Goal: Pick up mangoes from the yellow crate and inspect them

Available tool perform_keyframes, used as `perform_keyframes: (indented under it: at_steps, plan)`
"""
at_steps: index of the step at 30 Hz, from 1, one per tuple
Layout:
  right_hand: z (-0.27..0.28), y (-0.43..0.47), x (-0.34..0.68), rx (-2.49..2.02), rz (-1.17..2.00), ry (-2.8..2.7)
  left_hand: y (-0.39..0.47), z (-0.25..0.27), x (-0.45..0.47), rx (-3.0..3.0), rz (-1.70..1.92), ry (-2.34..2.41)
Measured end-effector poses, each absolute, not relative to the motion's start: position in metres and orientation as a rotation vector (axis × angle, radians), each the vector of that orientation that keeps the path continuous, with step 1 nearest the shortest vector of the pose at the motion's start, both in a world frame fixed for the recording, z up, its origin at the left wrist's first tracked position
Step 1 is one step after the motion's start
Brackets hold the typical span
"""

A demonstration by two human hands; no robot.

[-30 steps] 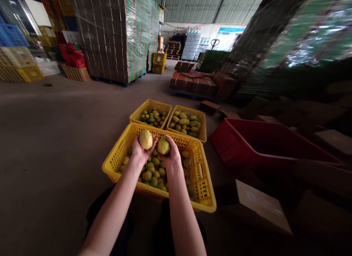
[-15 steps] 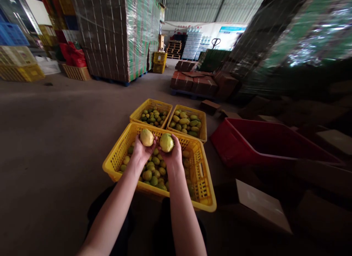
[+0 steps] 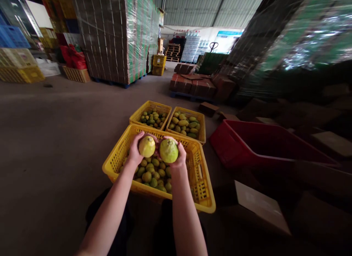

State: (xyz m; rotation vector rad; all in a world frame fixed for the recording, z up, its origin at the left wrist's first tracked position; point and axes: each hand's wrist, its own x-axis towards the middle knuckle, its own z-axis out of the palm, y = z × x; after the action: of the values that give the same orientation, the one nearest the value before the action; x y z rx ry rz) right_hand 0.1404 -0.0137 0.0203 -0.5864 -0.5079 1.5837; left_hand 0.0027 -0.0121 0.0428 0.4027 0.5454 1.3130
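Note:
My left hand (image 3: pixel 134 149) is closed around a yellow lemon (image 3: pixel 147 146), its knobbed end turned up toward me. Beside it, my right hand (image 3: pixel 180 155) grips a larger, greener lemon (image 3: pixel 169 151). The two fruits are held side by side, a small gap apart, over a big yellow plastic crate (image 3: pixel 205 182). Loose green and yellow lemons (image 3: pixel 150 171) lie inside that crate, partly hidden by my hands and forearms. Most of the fingers are hidden behind the fruit.
Two smaller yellow crates, a left one (image 3: pixel 134 114) and a right one (image 3: pixel 202 129), hold more fruit just beyond. A red tub (image 3: pixel 228 146) stands at the right, near an opened cardboard box (image 3: pixel 261 203). Wrapped pallet stacks (image 3: pixel 104 36) rise behind, and flattened cartons (image 3: pixel 203 88) lie on a pallet.
Both hands have come slightly lower and nearer, and the lemons are tilted so their knobbed ends face me. The right hand has shifted a little to the right.

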Motion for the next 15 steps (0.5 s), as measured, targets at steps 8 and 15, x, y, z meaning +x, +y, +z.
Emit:
perform_keyframes:
  at_steps: [8,15]
  plan:
    - [0.022,-0.014,0.133,-0.428,1.636,-0.396,0.004,0.018,-0.002,0.349,1.119,0.622]
    - [0.021,-0.01,0.144,-0.367,1.441,-0.098,-0.001,-0.08,0.004,0.438,0.979,0.94]
